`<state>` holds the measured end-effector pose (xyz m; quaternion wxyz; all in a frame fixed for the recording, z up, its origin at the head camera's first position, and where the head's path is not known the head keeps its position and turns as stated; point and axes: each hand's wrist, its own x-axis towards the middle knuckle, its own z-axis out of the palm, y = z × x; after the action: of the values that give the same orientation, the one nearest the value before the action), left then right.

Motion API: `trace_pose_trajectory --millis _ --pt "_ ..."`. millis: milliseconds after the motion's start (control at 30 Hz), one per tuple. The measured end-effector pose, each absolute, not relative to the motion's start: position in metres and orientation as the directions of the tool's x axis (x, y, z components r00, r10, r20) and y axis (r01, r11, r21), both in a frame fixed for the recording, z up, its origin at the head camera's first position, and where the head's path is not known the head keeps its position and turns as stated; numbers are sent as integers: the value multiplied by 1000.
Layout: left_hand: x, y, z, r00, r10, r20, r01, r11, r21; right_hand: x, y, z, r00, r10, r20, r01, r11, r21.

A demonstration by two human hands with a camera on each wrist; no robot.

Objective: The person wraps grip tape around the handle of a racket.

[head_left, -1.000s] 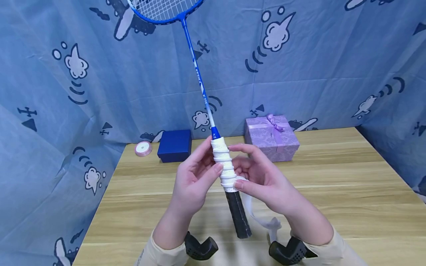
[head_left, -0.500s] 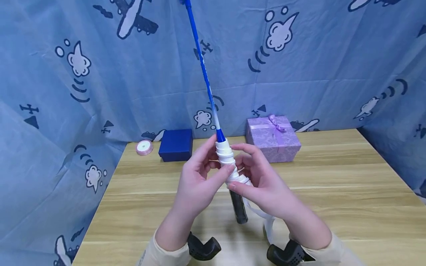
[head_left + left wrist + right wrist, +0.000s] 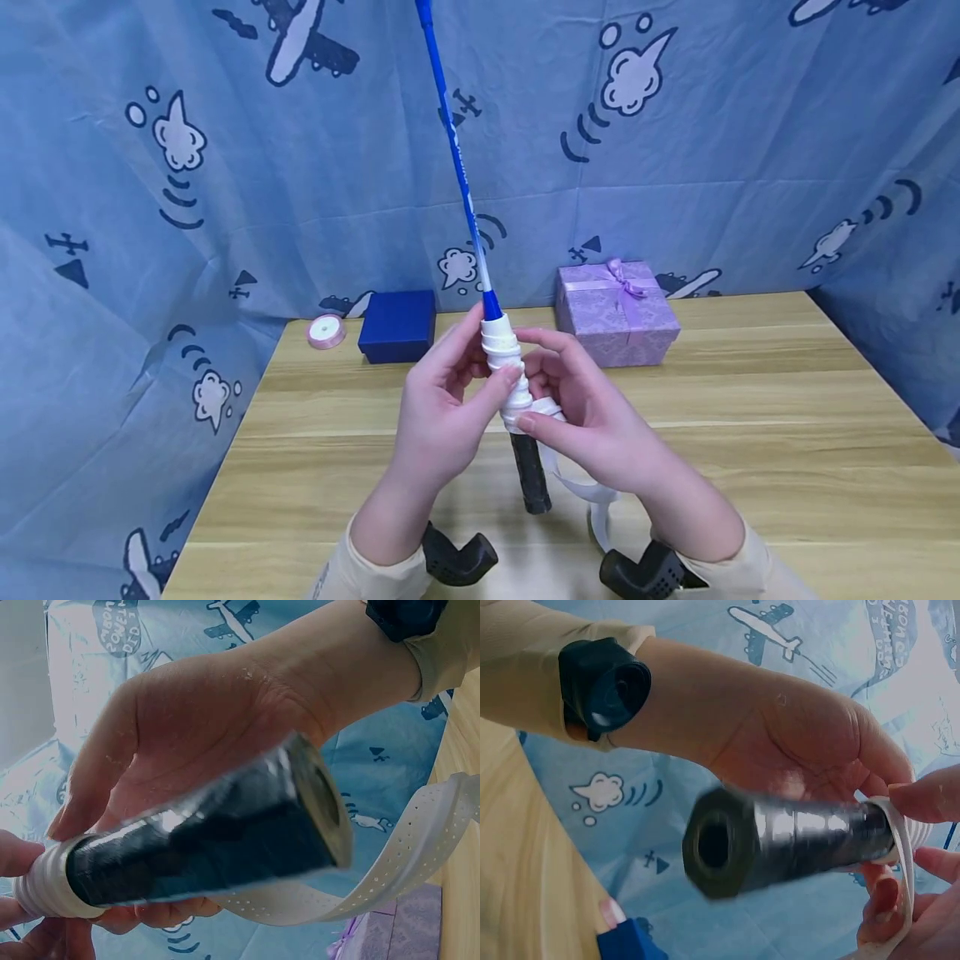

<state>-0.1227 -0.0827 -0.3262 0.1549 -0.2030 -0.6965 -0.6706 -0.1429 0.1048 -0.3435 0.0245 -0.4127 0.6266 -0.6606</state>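
A blue badminton racket stands tilted up, its shaft (image 3: 459,158) rising out of the top of the head view. White perforated grip tape (image 3: 498,342) wraps the upper handle in overlapping turns; below it the handle (image 3: 531,475) is bare black. My left hand (image 3: 442,408) grips the wrapped part, thumb in front and fingers behind. My right hand (image 3: 600,408) pinches the tape at the lowest turn, beside the handle. From there a loose tail of tape (image 3: 594,493) hangs toward the table. In the right wrist view the handle's hollow butt (image 3: 714,844) faces the camera.
On the wooden table (image 3: 300,467), a pink-edged ribbon spool (image 3: 326,332), a dark blue box (image 3: 397,327) and a purple gift box with a bow (image 3: 618,315) line the back. A blue patterned cloth (image 3: 337,183) hangs behind.
The racket has turned about its length and tipped, so its strung head has left the top of the head view. My right hand has shifted slightly left, with the tape bunched under its fingers.
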Motion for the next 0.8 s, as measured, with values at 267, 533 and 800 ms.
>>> trace_pose_trajectory --millis 267,533,800 --pt "-125 -86 -327 -872 115 476 463 -127 877 -145 110 -343 -638 -582 504 -424 -281 -861" --pt "-128 -88 -326 -866 153 477 453 -167 876 -143 109 -341 -677 -579 454 -358 -279 -891" --pt "-126 -86 -323 -913 81 399 396 -53 917 -141 103 -342 -668 -493 558 -542 -191 -818"
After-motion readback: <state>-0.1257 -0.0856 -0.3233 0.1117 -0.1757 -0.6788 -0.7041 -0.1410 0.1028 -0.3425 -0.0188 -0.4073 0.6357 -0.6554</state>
